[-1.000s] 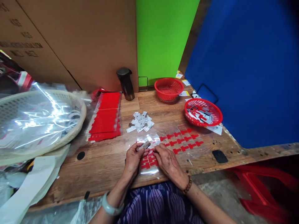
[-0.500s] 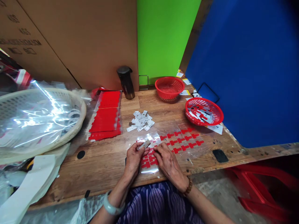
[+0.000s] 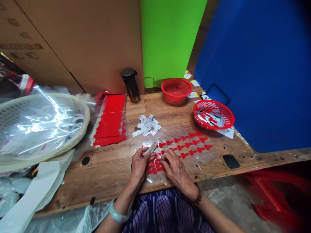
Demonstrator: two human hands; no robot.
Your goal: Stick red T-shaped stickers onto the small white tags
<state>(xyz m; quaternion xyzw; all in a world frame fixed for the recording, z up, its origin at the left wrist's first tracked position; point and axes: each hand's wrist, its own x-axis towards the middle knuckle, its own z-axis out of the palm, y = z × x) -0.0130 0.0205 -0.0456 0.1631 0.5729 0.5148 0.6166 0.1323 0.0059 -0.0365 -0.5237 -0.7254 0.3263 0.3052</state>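
Note:
My left hand [image 3: 139, 163] is closed on a small grey metal piece [image 3: 150, 149], held just above a clear sheet [image 3: 194, 153] that carries rows of red T-shaped stickers [image 3: 191, 144]. My right hand [image 3: 174, 166] rests on the near end of that sheet, fingertips pinched at a red sticker [image 3: 159, 160]; what they hold is too small to make out. A loose pile of grey metal pieces [image 3: 147, 125] lies on the wooden table [image 3: 109, 174] just beyond my hands.
A stack of red sticker sheets [image 3: 110, 120] lies left of the pile. A red basket with finished pieces [image 3: 213, 114] sits at the right, another red basket [image 3: 176, 89] and a dark cylinder [image 3: 130, 85] at the back. A large cream basket [image 3: 43, 124] with plastic bags fills the left.
Both hands have stayed at the near end of the sticker sheet; my right fingertips have drawn slightly closer to the left hand. The view shifted a little.

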